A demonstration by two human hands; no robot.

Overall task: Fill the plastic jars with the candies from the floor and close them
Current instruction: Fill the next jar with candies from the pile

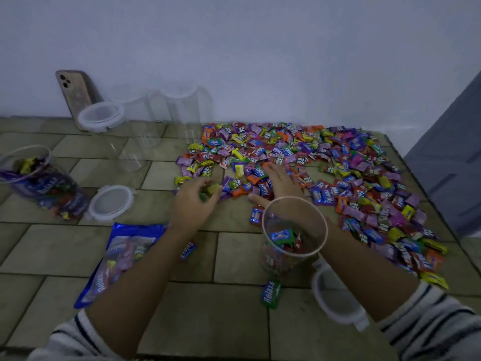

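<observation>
Ahead, left hand (194, 201) fingers gripping candies (312, 162), right hand (279, 182) flat atop them.

The candies (325, 162) at far right mix purple, pink, red, orange, yellow, green and blue wrappers, many with white lettering. The floor (234, 321) is olive-tan tile in a staggered brick pattern with dark joints. The near-left bag (135, 230) is glossy blue with white script. The 2 sleeves (437, 321) are white with thin dark stripes. The wall (260, 48) is pale bluish white.
</observation>
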